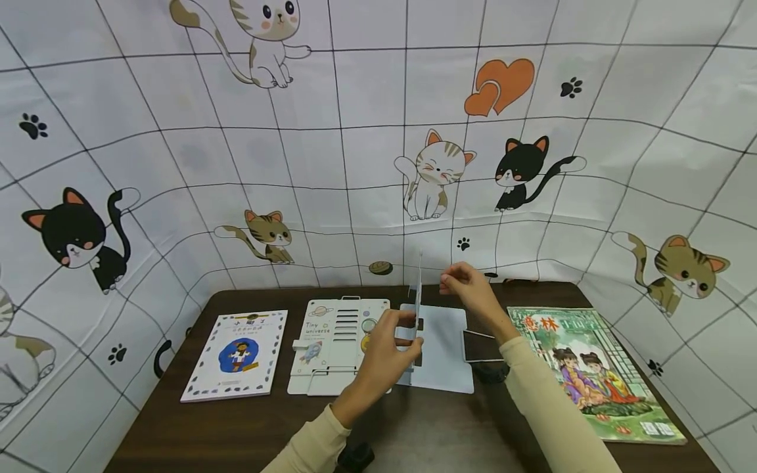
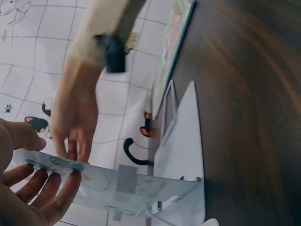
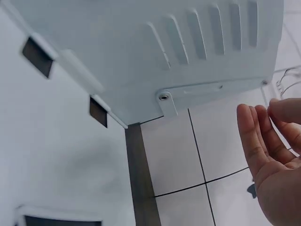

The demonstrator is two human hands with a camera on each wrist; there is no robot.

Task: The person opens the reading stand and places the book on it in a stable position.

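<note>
A pale metal book stand has a flat base (image 1: 446, 348) with rectangular cut-outs and a panel (image 1: 418, 295) raised upright, seen almost edge-on in the head view. My left hand (image 1: 381, 358) grips this panel, its thumb (image 2: 28, 136) on one side and fingers on the printed face. Slots and a pivoted wire bracket (image 3: 211, 88) show on the panel's other side. My right hand (image 1: 473, 292) is near its far edge, fingers slightly bent with the thumb close to them. A thin wire passes by these fingers; contact is unclear.
Flat on the dark table (image 1: 236, 433), left of the base, lies a slotted "Tiny Universe" panel (image 1: 319, 328). A white booklet (image 1: 201, 368) lies farther left; a green illustrated magazine (image 1: 639, 414) lies at the right. A cat-patterned sheet (image 1: 367, 85) hangs behind.
</note>
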